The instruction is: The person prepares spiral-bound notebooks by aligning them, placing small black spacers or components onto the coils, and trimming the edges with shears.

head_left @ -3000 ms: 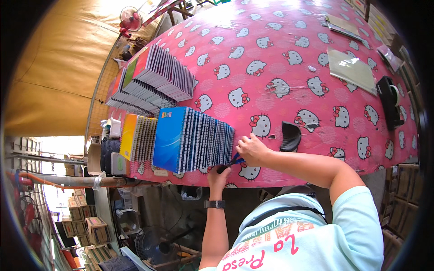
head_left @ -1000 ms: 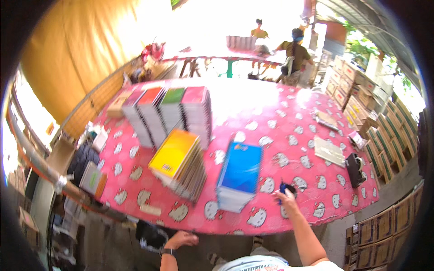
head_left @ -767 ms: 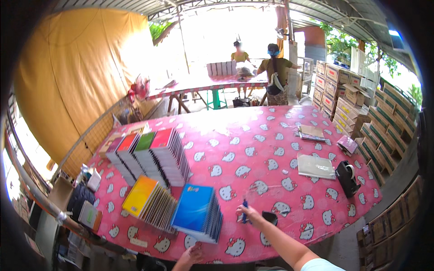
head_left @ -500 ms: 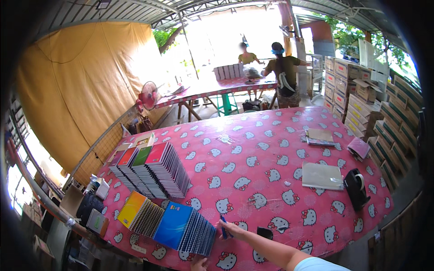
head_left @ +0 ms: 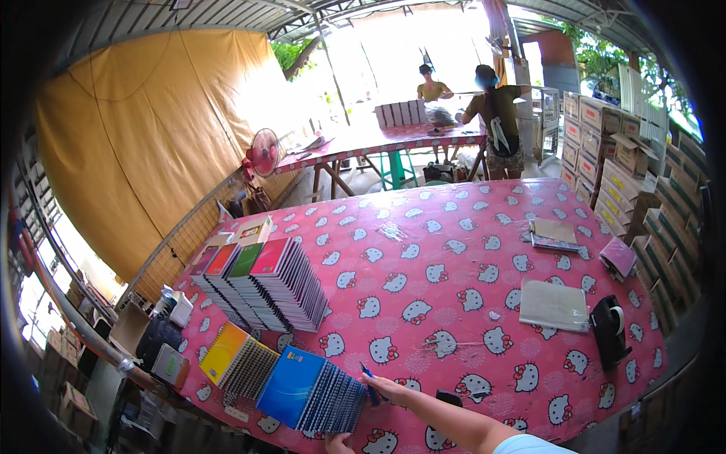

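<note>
A row of blue spiral notebooks (head_left: 291, 387) leans in a slanting stack near the table's front edge, coil edges facing right. At its near right corner, my left hand (head_left: 339, 444) grips the notebooks with curled fingers, partly cut off by the lower rim. My right hand (head_left: 387, 387) is closed round a small blue-handled tool with a dark, narrow tip (head_left: 369, 377), just right of the coils. Its exact kind is too small to make out. Yellow spiral notebooks (head_left: 231, 357) stand left of the blue ones. Behind them are taller stacks with red, green and orange covers (head_left: 271, 256).
The table wears a pink cartoon-cat cover (head_left: 423, 272). A black tape dispenser (head_left: 607, 333), a clear-wrapped pad (head_left: 554, 305) and papers (head_left: 554, 233) lie on the right. A dark object (head_left: 448, 398) sits by my right forearm. Two people work at a far table; cartons (head_left: 590, 144) are piled at right.
The whole view has shifted slightly, so the far things appear further right. My hands stay by the blue notebooks, the right one still holding the blue-handled tool.
</note>
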Motion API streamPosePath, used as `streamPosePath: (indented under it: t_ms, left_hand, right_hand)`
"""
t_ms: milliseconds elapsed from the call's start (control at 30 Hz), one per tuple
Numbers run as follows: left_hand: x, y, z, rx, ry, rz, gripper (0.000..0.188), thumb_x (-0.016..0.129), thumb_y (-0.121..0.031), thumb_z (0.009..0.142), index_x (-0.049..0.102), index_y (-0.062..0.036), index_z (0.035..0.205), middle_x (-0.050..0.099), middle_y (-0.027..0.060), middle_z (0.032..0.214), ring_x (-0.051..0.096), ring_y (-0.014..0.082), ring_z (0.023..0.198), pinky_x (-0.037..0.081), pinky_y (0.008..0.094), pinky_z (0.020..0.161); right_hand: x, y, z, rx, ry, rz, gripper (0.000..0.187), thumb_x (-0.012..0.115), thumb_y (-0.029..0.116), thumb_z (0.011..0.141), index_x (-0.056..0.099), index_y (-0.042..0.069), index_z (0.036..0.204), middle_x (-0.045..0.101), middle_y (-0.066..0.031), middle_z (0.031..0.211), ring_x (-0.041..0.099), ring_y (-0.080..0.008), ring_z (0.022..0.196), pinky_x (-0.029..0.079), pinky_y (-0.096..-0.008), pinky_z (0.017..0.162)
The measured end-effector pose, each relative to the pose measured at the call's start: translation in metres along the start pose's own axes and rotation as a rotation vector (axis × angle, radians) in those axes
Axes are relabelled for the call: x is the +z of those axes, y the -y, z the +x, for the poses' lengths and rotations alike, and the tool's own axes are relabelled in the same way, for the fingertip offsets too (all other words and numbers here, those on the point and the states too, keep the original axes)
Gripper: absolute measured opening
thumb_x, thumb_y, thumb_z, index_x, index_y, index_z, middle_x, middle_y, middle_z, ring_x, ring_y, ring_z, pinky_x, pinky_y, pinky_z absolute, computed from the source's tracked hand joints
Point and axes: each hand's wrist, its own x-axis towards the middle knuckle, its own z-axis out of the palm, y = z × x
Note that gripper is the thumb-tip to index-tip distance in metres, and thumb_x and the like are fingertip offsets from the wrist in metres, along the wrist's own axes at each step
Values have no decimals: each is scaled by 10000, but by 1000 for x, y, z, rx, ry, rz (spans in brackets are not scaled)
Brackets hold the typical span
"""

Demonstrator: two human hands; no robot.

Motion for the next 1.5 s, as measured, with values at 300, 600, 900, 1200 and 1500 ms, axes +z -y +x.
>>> streamPosePath:
  t_ms: [300, 600, 900, 1200, 1500]
  left_hand:
    - [-41, 15, 47, 622, 260, 777, 179, 553, -65, 839, 622, -40, 1002, 576, 68, 911, 585, 194, 850, 454, 309, 776]
    - [-11, -25, 120, -159, 379, -21, 362, 527, 12, 710, 599, -52, 1058, 606, 62, 1007, 590, 215, 868, 463, 302, 761]
    - [28, -55, 102, -5, 738, 15, 488, 451, -2, 736, 514, -29, 1220, 565, 8, 1054, 526, 137, 885, 407, 232, 740]
    - [17, -129, 114, 159, 557, 36, 604, 432, 56, 704, 445, -29, 1301, 438, 50, 1239, 479, 173, 1059, 429, 266, 867]
    - [93, -326, 8, 1445, 665, 934, 888, 712, -440, 691, 307, -98, 1404, 304, 169, 1434, 285, 342, 1333, 243, 479, 1083]
  right_hand:
    - [-7, -13, -9, 2, -139, 75, 559, 489, 575, 891, 488, 102, 1189, 592, -55, 879, 626, -157, 667, 562, -323, 596]
    - [11, -36, -47, -37, -359, 371, 545, 513, 528, 896, 457, 122, 1254, 634, -114, 763, 649, -226, 671, 519, -351, 579]
    - [2, -35, -34, -165, -591, 349, 510, 565, 540, 855, 467, 112, 1114, 601, -109, 815, 642, -236, 665, 519, -357, 561]
    - [21, -22, -82, -404, -757, 322, 534, 546, 338, 824, 330, 96, 1248, 525, -63, 984, 580, -188, 800, 481, -310, 611]
    - [115, 31, -149, -730, -611, -102, 540, 716, 80, 783, 473, 70, 1265, 551, -79, 1000, 577, -154, 866, 479, -268, 765]
